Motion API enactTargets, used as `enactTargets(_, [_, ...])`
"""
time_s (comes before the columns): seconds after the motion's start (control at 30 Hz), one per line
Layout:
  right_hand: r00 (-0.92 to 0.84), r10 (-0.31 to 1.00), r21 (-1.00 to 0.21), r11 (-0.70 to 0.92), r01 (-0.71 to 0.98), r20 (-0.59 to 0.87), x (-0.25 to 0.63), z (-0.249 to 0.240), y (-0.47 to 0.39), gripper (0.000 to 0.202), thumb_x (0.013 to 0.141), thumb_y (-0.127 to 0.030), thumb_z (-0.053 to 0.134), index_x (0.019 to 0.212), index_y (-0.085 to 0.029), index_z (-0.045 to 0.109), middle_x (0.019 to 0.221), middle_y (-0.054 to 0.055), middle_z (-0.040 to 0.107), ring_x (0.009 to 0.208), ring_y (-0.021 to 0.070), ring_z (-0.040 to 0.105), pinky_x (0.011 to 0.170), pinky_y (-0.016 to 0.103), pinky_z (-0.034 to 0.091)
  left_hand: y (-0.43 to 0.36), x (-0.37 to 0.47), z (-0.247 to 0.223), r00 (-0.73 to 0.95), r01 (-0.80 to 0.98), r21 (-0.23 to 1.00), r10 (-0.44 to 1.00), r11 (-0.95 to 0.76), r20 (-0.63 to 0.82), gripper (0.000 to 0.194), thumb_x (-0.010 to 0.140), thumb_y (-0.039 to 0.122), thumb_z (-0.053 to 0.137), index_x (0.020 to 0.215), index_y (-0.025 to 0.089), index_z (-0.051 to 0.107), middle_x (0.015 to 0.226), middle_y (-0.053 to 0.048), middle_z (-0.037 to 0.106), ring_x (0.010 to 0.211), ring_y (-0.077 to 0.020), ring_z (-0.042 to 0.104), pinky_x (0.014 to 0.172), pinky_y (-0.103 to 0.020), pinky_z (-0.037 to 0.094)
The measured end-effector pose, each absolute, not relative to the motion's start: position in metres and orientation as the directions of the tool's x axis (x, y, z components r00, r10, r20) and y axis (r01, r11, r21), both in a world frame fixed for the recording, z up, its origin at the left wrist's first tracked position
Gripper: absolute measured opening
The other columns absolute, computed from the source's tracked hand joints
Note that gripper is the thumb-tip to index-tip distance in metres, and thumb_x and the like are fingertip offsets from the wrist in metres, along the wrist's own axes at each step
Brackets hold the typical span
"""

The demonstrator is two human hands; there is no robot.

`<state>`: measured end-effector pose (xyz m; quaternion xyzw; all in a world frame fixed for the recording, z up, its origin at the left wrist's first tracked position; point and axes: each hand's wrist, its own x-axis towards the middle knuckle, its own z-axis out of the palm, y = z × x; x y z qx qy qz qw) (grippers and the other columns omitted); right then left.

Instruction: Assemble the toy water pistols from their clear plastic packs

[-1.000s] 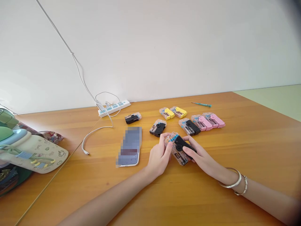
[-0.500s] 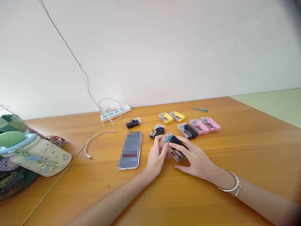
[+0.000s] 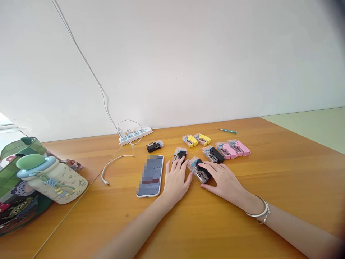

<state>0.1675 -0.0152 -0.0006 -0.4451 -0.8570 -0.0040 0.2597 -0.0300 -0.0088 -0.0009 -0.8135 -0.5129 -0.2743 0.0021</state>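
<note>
A clear-and-black small case [image 3: 198,169] lies flat on the wooden table [image 3: 242,230]. My right hand [image 3: 223,181] rests on it, fingers spread over its black part. My left hand [image 3: 176,178] lies flat and open beside it, fingertips touching another clear-and-black case [image 3: 179,154]. Behind them sit a third black case [image 3: 212,153], two pink cases [image 3: 233,149] and two yellow cases [image 3: 196,139]. One more black case [image 3: 154,145] lies apart to the left.
A phone [image 3: 151,176] lies left of my left hand. A white power strip [image 3: 134,135] with a loose cable [image 3: 118,158] sits by the wall. A small screwdriver [image 3: 226,131] lies at the back. A bottle and bag [image 3: 40,180] stand at far left.
Both hands lowered the clear-and-black case they held onto the table. The left hand let go and flattened toward the neighbouring black case. The right hand stays on top of the case.
</note>
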Motion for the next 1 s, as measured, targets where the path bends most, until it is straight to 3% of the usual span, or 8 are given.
enactTargets(0.17, [-0.48, 0.749, -0.177, 0.605, 0.776, 0.457, 0.167, 0.004, -0.016, 0.05, 0.075, -0.04, 0.061, 0.119, -0.021, 0.047, 0.118, 0.011, 0.058, 0.105, 0.0274, 0.053, 0.083, 0.041, 0.041, -0.013, -0.031, 0.01, 0.325, 0.847, 0.251, 0.831, -0.468, 0.451, 0.041, 0.084, 0.03, 0.047, 0.125, 0.022, 0.046, 0.127, -0.008, 0.055, 0.11, -0.0273, 0.049, 0.092, -0.046, 0.035])
enactTargets(0.37, [-0.45, 0.754, -0.184, 0.587, 0.788, 0.478, 0.167, 0.002, -0.016, 0.043, 0.076, -0.041, 0.061, 0.113, -0.021, 0.052, 0.109, 0.01, 0.061, 0.104, 0.028, 0.05, 0.085, 0.043, 0.041, -0.006, -0.046, 0.011, 0.381, 0.887, 0.107, 0.842, -0.45, 0.382, 0.063, 0.075, 0.039, 0.057, 0.132, 0.021, 0.037, 0.14, -0.009, 0.04, 0.129, -0.0283, 0.032, 0.107, -0.051, 0.019])
enactTargets(0.53, [-0.468, 0.697, -0.126, 0.619, 0.775, 0.544, 0.167, 0.003, -0.015, 0.04, 0.078, -0.038, 0.059, 0.112, -0.019, 0.051, 0.117, 0.011, 0.056, 0.116, 0.0296, 0.041, 0.096, 0.046, 0.035, -0.002, -0.058, 0.015, 0.392, 0.897, 0.05, 0.843, -0.439, 0.368, 0.06, 0.076, 0.044, 0.056, 0.129, 0.022, 0.039, 0.131, -0.011, 0.048, 0.124, -0.0302, 0.037, 0.106, -0.06, 0.009])
enactTargets(0.67, [-0.51, 0.653, -0.174, 0.695, 0.698, 0.56, 0.166, 0.008, -0.017, 0.004, 0.082, -0.023, 0.052, 0.084, -0.021, 0.054, 0.089, 0.005, 0.063, 0.092, 0.0211, 0.054, 0.083, 0.038, 0.041, -0.001, -0.061, 0.023, 0.435, 0.873, 0.053, 0.823, -0.485, 0.365, 0.058, 0.072, 0.055, 0.059, 0.12, 0.023, 0.048, 0.111, -0.008, 0.059, 0.108, -0.0275, 0.049, 0.104, -0.054, 0.021])
enactTargets(0.73, [-0.531, 0.637, -0.2, 0.725, 0.66, 0.558, 0.165, 0.01, -0.019, 0.008, 0.083, -0.016, 0.048, 0.077, -0.02, 0.052, 0.078, 0.001, 0.062, 0.08, 0.0171, 0.055, 0.078, 0.035, 0.041, -0.001, -0.063, 0.024, 0.462, 0.86, 0.044, 0.812, -0.509, 0.357, 0.062, 0.068, 0.062, 0.059, 0.114, 0.021, 0.052, 0.112, -0.009, 0.058, 0.111, -0.0288, 0.047, 0.104, -0.052, 0.022])
enactTargets(0.87, [-0.531, 0.652, -0.217, 0.718, 0.661, 0.541, 0.165, 0.011, -0.019, 0.007, 0.082, -0.016, 0.05, 0.086, -0.019, 0.054, 0.086, 0.004, 0.063, 0.086, 0.0189, 0.056, 0.078, 0.035, 0.043, 0.0, -0.065, 0.021, 0.492, 0.846, 0.038, 0.805, -0.532, 0.332, 0.073, 0.063, 0.068, 0.058, 0.115, 0.017, 0.05, 0.126, -0.014, 0.051, 0.123, -0.0323, 0.037, 0.106, -0.055, 0.014])
enactTargets(1.0, [-0.555, 0.67, -0.159, 0.696, 0.7, 0.492, 0.168, 0.004, -0.015, 0.019, 0.084, -0.021, 0.048, 0.102, -0.018, 0.054, 0.103, 0.008, 0.063, 0.101, 0.0238, 0.055, 0.09, 0.044, 0.042, 0.0, -0.066, 0.02, 0.498, 0.838, 0.079, 0.816, -0.539, 0.294, 0.074, 0.064, 0.064, 0.06, 0.121, 0.019, 0.045, 0.122, -0.012, 0.054, 0.117, -0.0302, 0.044, 0.106, -0.055, 0.012])
